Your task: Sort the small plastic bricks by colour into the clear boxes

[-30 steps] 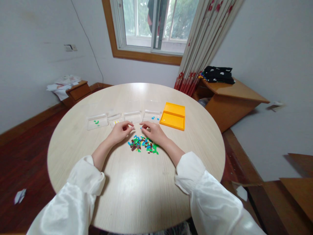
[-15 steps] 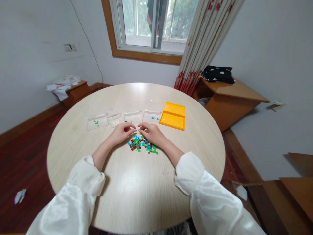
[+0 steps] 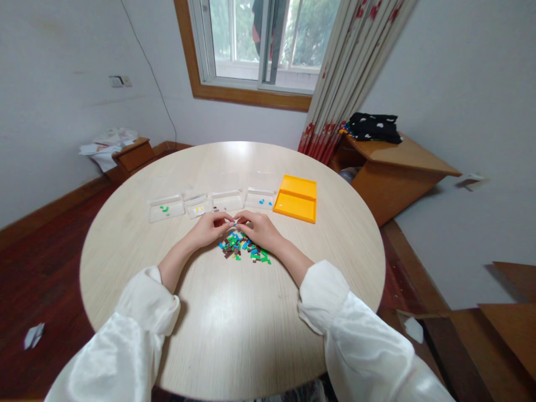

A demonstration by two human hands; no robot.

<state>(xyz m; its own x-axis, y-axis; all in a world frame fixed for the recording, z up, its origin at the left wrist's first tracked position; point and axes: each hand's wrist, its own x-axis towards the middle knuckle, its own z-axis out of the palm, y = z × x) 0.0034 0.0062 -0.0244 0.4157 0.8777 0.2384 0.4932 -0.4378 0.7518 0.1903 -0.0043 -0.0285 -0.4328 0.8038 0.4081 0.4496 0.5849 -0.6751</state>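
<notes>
tabletop (image 3: 234, 335): round, pale wood grain, carries everything below.
far row: four clear trays just past my hands, side by side. leftmost clear tray (image 3: 167, 209) has green bits, second tray (image 3: 197, 206) yellow bits, third tray (image 3: 227, 200) looks bare from here, fourth tray (image 3: 260, 197) blue bits.
orange box (image 3: 297, 199): right end of the row, open, two compartments, just beside the fourth tray.
brick pile (image 3: 246, 249): loose small bricks, blue, green, brown, a few white, heaped on the tabletop right under my hands, near side of the trays.
in the way: my own hands cover the far edge of the pile; nothing between pile and trays.
left hand (image 3: 208, 228): rests on the tabletop at the pile's left-far edge, fingers curled inward, tips meeting the right hand's tips.
right hand (image 3: 260, 228): mirrors it on the pile's right-far edge, fingers curled.
small blue piece (image 3: 235, 224): sits where both sets of fingertips meet, above the pile's far edge. Too small to tell which hand actually grips it, or whether both do.
room: low wooden cabinet (image 3: 393, 162) to the right with dark folded cloth (image 3: 374, 127) on it; curtain (image 3: 347, 72) beside the window (image 3: 268, 39).
</notes>
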